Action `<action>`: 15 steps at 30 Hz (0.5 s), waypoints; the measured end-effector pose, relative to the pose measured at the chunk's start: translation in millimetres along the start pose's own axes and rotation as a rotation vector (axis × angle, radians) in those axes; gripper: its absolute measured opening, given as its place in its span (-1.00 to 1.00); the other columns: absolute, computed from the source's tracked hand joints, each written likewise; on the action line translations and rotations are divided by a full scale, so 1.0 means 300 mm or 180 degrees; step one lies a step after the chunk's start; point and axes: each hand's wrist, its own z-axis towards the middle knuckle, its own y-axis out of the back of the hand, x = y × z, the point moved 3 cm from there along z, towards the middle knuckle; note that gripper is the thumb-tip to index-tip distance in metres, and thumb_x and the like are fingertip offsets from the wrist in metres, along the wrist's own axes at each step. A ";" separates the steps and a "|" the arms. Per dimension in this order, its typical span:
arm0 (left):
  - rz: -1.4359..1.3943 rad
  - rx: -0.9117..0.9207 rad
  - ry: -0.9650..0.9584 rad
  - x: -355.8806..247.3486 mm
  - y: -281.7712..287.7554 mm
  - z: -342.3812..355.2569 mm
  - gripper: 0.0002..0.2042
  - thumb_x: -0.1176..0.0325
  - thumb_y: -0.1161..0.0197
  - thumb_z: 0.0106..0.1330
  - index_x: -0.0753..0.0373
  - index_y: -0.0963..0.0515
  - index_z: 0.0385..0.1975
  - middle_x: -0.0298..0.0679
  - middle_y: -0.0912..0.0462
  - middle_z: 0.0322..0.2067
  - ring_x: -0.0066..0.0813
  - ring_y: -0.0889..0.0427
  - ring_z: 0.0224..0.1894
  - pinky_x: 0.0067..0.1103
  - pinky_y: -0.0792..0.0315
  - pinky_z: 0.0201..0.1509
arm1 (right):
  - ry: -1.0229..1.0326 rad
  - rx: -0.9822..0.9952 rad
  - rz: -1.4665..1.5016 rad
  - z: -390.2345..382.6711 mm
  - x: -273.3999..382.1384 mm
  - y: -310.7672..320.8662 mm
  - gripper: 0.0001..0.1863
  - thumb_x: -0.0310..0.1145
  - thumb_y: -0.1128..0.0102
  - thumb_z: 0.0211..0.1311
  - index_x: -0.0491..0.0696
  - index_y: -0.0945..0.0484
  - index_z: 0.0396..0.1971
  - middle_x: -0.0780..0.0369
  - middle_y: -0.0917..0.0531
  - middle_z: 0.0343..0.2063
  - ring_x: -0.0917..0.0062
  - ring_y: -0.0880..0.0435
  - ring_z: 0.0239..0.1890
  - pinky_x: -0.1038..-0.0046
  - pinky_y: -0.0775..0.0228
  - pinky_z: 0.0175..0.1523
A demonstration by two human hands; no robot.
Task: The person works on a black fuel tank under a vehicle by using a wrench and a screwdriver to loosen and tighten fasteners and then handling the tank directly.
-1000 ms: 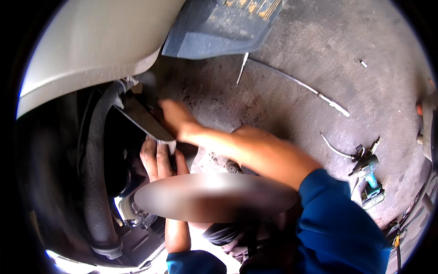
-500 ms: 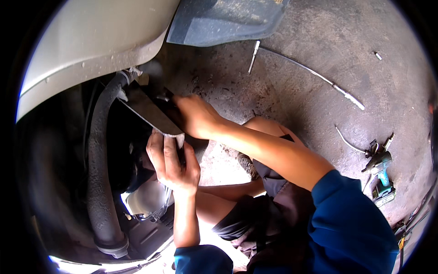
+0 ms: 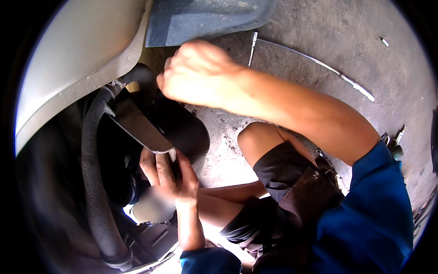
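1. I watch the left hand (image 3: 172,176) pinch the lower end of a flat, dark metal plate (image 3: 140,129) between thumb and fingers.
2. The plate slants beside a thick, rough grey hose (image 3: 93,182), its upper end near the hose's bend; I can't tell whether it is fastened there.
3. The right hand (image 3: 196,75) is curled in front of a blue-grey plastic panel (image 3: 200,20); its fingertips are hidden, so I can't tell whether it grips anything.
4. If the plate is loose, I judge that a weakening left pinch could let it tip or drop.
5. The plate's thin rim could cut those fingers if it slips.
6. A sudden right-hand swing could knock knuckles against the panel.
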 end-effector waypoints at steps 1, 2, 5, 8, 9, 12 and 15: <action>0.0028 -0.0015 0.0009 0.006 -0.005 -0.007 -0.68 0.64 -0.29 0.17 0.46 -0.57 -0.04 0.06 -0.58 -0.05 -0.13 -0.65 -0.12 -0.44 -0.54 -0.07 | -0.0176 -0.0669 0.0114 -0.061 0.022 -0.054 -0.76 -0.43 -0.18 0.11 -0.11 -0.57 -0.19 0.24 -0.56 -0.58 0.44 -0.59 -0.49 0.37 -0.44 -0.37; 0.0035 -0.0038 0.0009 0.002 -0.005 -0.006 -0.67 0.64 -0.29 0.17 0.46 -0.57 -0.03 0.06 -0.58 -0.04 -0.14 -0.65 -0.12 -0.45 -0.54 -0.06 | -0.0345 -0.1346 0.0237 -0.136 0.037 -0.097 -0.76 -0.45 -0.15 0.13 -0.13 -0.56 -0.18 0.30 -0.54 -0.59 0.49 -0.54 -0.46 0.39 -0.41 -0.29; 0.0049 0.0042 0.0115 -0.020 -0.003 0.014 -0.67 0.64 -0.30 0.17 0.49 -0.56 -0.03 0.06 -0.58 -0.03 -0.15 -0.65 -0.10 -0.43 -0.54 -0.04 | -0.1877 0.0184 0.1594 -0.201 0.221 -0.191 -0.67 -0.41 -0.19 0.19 -0.26 -0.45 -0.10 0.03 -0.67 -0.53 0.32 -0.71 -0.55 0.24 -0.49 -0.55; 0.0028 0.0017 0.0362 -0.013 -0.013 -0.006 -0.70 0.64 -0.31 0.17 0.52 -0.57 -0.08 0.07 -0.58 -0.03 -0.13 -0.64 -0.08 -0.39 -0.53 -0.01 | -0.2321 -0.0435 0.2283 -0.220 0.324 -0.210 -0.72 -0.37 -0.24 0.15 -0.26 -0.50 -0.24 0.02 -0.66 -0.51 0.25 -0.72 -0.51 0.30 -0.55 -0.51; 0.0076 0.0010 0.0359 -0.008 -0.015 -0.011 -0.71 0.64 -0.32 0.17 0.52 -0.57 -0.09 0.08 -0.58 -0.04 -0.12 -0.64 -0.08 -0.39 -0.53 -0.01 | -0.2153 -0.0475 0.2301 -0.225 0.309 -0.220 -0.71 -0.29 -0.20 0.24 -0.23 -0.46 -0.23 0.01 -0.64 -0.54 0.23 -0.72 -0.52 0.26 -0.55 -0.50; 0.0092 -0.0055 0.0338 0.002 -0.025 -0.009 -0.72 0.62 -0.33 0.18 0.55 -0.57 -0.11 0.10 -0.59 -0.05 -0.12 -0.63 -0.09 -0.38 -0.52 0.00 | -0.1449 -0.0138 0.2970 -0.214 0.116 -0.223 -0.69 -0.14 -0.21 0.30 -0.13 -0.52 -0.30 0.08 -0.64 -0.55 0.21 -0.68 -0.57 0.19 -0.52 -0.46; 0.0215 -0.0187 0.0344 0.004 -0.010 -0.017 -0.72 0.60 -0.35 0.18 0.59 -0.56 -0.13 0.12 -0.60 -0.08 -0.15 -0.63 -0.12 -0.40 -0.52 -0.04 | -0.0425 -0.0523 0.1511 -0.125 -0.059 -0.092 -0.76 -0.26 -0.34 0.17 -0.14 -0.63 -0.51 0.18 -0.63 -0.65 0.37 -0.66 -0.57 0.32 -0.49 -0.43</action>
